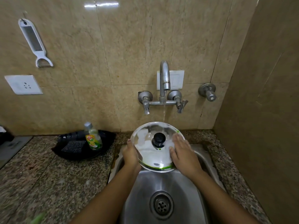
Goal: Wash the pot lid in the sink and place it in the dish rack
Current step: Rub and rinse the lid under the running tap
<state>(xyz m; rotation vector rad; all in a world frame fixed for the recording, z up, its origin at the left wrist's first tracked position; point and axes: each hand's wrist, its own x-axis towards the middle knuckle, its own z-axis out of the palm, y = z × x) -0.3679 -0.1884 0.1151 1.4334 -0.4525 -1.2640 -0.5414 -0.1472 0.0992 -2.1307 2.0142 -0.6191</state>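
Note:
A round glass pot lid with a black knob and a steel rim, smeared with white foam, is held tilted over the steel sink. My left hand grips its left edge from behind, thumb on the rim. My right hand lies flat with fingers spread on the lid's right side. A thin stream of water falls from the tap onto the lid's far edge. No dish rack is in view.
A black tray on the granite counter to the left holds a dish-soap bottle and a dark scrub pad. The wall carries a grater-peeler, a socket and a valve. A side wall stands close on the right.

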